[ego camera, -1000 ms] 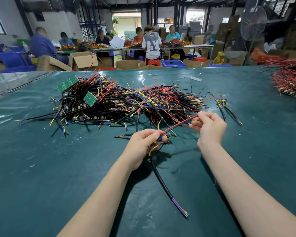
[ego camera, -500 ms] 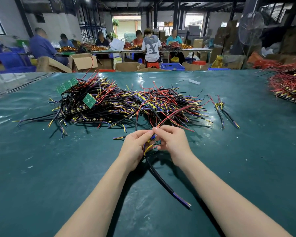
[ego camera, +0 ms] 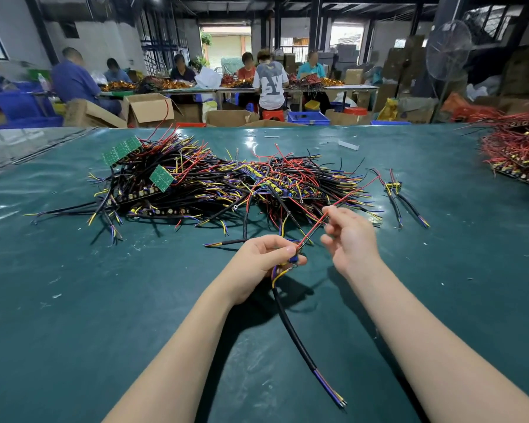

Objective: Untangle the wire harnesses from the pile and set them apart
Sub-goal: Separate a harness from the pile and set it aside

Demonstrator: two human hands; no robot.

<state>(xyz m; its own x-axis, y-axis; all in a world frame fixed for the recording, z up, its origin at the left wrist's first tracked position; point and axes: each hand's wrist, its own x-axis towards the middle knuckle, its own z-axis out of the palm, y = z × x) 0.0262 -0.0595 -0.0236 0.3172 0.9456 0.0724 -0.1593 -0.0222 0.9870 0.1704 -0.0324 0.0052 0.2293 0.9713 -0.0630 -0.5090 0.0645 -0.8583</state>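
As left hand [ego camera: 261,260] grips the harness [ego camera: 291,326], right hand [ego camera: 352,241] pinches its wire [ego camera: 313,232].

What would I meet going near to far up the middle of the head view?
Black cable end, left hand gripping the harness, right hand pinching a red wire, tangled wire pile, cardboard boxes, workers' tables.

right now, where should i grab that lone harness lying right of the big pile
Pinch the lone harness at its yellow connector block, where its wires seem to meet, so it should lift as one piece. Come from above and from the right: that side is bare mat, while the pile lies to its left.
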